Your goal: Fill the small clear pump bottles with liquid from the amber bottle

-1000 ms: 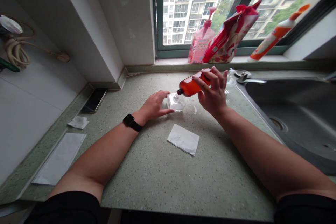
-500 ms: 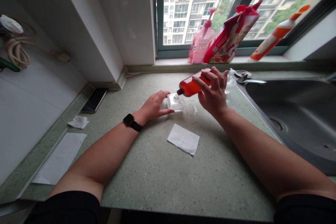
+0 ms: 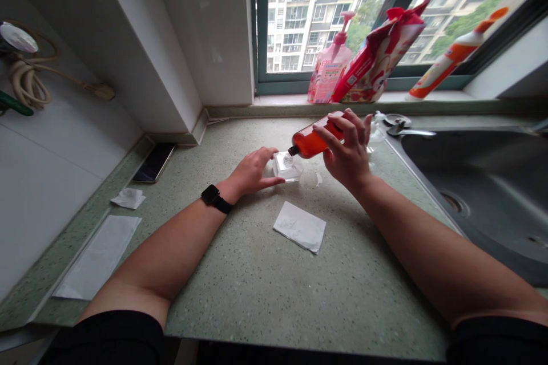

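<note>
A small clear square container [image 3: 287, 167] stands on the speckled counter. Its left side is held between the thumb and fingers of my left hand [image 3: 256, 172]. My right hand [image 3: 349, 151] grips an amber-red bottle [image 3: 311, 140], tilted with its dark neck down at the container's round opening. Whether liquid is running from the neck cannot be made out. Just right of the container, a clear shiny patch [image 3: 311, 179] that looks like spilled liquid lies on the counter. Closer to me is a folded white paper [image 3: 299, 226].
A phone [image 3: 154, 162], a crumpled tissue [image 3: 128, 198] and white paper sheets [image 3: 97, 256] lie along the left wall. The sink [image 3: 483, 182] is at the right. A pink pump bottle [image 3: 329, 73], a red bag [image 3: 379, 63] and an orange-white bottle [image 3: 445, 65] stand on the windowsill.
The clear shiny patch beside the container has spread wider. Both hands, the container and the tilted bottle have stayed nearly where they were.
</note>
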`<state>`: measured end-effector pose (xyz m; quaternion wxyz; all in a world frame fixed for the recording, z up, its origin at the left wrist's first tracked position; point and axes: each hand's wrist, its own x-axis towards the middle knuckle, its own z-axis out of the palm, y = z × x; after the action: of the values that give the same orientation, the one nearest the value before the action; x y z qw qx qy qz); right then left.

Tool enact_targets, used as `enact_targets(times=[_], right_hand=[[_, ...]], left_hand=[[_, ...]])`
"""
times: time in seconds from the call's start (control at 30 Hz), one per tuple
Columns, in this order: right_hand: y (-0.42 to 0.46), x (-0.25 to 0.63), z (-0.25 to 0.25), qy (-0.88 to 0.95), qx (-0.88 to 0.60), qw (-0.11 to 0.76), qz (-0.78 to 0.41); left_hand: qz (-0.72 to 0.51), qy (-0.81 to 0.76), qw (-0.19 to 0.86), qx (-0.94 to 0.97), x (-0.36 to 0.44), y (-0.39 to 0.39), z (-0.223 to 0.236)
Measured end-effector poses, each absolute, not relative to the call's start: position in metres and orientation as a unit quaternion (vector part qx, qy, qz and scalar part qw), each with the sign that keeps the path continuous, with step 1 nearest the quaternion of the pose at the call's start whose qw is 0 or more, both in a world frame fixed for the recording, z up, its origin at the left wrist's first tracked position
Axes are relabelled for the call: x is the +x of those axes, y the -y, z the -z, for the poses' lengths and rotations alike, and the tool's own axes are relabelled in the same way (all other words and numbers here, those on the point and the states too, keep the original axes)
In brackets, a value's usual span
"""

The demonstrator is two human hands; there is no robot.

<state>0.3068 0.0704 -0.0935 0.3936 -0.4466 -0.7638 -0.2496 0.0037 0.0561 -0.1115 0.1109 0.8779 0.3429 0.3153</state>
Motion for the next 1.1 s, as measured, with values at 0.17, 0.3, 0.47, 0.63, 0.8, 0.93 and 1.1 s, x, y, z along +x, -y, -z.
enact_targets(times=[0.17, 0.3, 0.47, 0.63, 0.8, 0.93, 1.1], right_hand=[[-0.0699, 0.3058, 0.0938, 0.764, -0.437, 0.406, 0.244], [-0.0692, 0.3061, 0.0932, 0.767, -0.44, 0.404, 0.235], [-0.0687, 0.3065, 0.0921, 0.768, -0.448, 0.394, 0.234], [-0.0685, 0.3059, 0.0925, 0.765, -0.445, 0.396, 0.245], [-0.0688, 0.3061, 0.0924, 0.768, -0.437, 0.403, 0.239], [-0.068, 0.3053, 0.0907, 0.766, -0.457, 0.388, 0.231], [-0.0669, 0.304, 0.0897, 0.763, -0.448, 0.395, 0.248]], left_hand=[[-0.314, -0.343, 0.109, 0.879, 0.0038, -0.0567, 0.112], [-0.311, -0.345, 0.109, 0.879, 0.0036, -0.0564, 0.1117], [-0.313, -0.346, 0.109, 0.878, 0.0034, -0.0556, 0.1116], [-0.314, -0.346, 0.109, 0.878, 0.0035, -0.0557, 0.1118], [-0.308, -0.349, 0.111, 0.878, 0.0037, -0.0556, 0.1106], [-0.306, -0.347, 0.109, 0.88, 0.0035, -0.0555, 0.1103], [-0.308, -0.346, 0.106, 0.88, 0.0036, -0.0562, 0.111]])
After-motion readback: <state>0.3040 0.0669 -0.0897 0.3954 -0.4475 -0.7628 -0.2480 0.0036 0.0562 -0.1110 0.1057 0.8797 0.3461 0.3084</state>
